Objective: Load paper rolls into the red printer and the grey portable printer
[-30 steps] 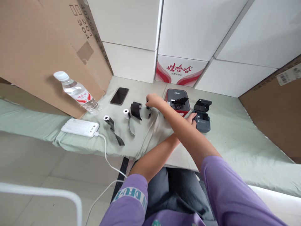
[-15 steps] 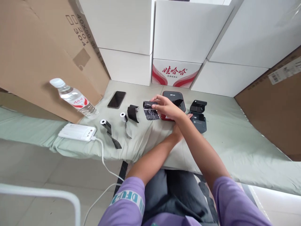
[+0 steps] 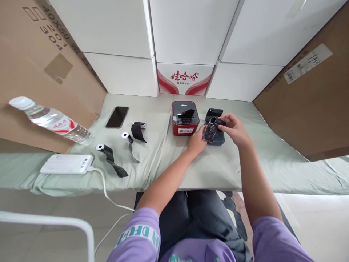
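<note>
My right hand (image 3: 233, 130) pinches a black roll of thin, shiny film (image 3: 209, 131) with a hollow core, its loose end hanging down. The roll is over a small dark grey label printer (image 3: 218, 138), whose lid is raised; the film hides part of its inside. My left hand (image 3: 196, 141) is closed against the printer's left side, its fingertips partly hidden by the hanging film. Just left of it stands a red and black box-shaped machine (image 3: 184, 128) with a dark strip sticking up from its top slot.
Several black film rolls on white cores (image 3: 127, 137) lie to the left with loose tails. Beyond them are a phone (image 3: 117, 117), a white power bank (image 3: 67, 163) with a cable, and a tilted water bottle (image 3: 60, 123). White boxes (image 3: 183, 78) and brown cartons (image 3: 305, 94) enclose the surface.
My right hand has carried the film roll rightward, from beside the red machine to over the grey printer. My arms are no longer crossed. The view has shifted right.
</note>
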The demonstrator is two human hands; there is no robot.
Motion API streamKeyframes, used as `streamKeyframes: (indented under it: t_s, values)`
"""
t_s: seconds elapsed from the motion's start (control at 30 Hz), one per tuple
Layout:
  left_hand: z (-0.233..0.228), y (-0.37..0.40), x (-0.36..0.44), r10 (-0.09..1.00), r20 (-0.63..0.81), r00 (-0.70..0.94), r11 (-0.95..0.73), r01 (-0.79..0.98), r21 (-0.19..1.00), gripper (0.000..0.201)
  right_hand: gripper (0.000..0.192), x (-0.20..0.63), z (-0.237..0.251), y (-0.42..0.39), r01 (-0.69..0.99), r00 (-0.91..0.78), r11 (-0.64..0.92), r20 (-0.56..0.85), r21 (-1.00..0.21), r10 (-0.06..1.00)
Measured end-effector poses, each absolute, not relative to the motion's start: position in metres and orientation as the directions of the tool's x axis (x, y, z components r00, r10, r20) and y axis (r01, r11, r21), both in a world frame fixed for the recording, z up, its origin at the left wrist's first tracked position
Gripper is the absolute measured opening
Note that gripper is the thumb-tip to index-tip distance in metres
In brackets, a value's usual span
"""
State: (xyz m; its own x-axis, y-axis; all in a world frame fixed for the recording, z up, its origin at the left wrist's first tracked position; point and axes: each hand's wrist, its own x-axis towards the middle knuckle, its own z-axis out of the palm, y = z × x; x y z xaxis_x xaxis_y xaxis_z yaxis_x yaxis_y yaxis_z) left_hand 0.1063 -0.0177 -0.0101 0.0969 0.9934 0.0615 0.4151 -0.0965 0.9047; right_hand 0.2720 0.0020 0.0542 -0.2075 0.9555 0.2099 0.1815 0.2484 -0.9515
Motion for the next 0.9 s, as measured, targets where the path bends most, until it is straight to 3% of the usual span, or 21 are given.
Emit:
streamKeyframes:
  t_s: [0.13,0.27,0.4,0.9]
  values:
    - [-0.011,-0.017,0.107,0.973,0.163,0.162,-0.218,0.427,0.878,0.052,0.03,0.31,0.043,0.03,0.531,-0.152,0.274,0.228,-0.802,0.962]
    - [-0.013,-0.015,0.108,0.97,0.176,0.167,-0.232,0.426,0.875,0.052,0.026,0.314,0.033,0.046,0.714,-0.225,0.327,0.241,-0.619,0.944]
    - [-0.014,-0.016,0.108,0.97,0.17,0.172,-0.229,0.426,0.875,0.053,0.023,0.307,0.03,0.052,0.763,-0.3,0.387,0.247,-0.518,0.921]
    - [-0.015,-0.016,0.108,0.971,0.157,0.182,-0.224,0.445,0.867,0.053,0.03,0.301,0.029,0.056,0.824,-0.302,0.35,0.177,-0.446,0.937]
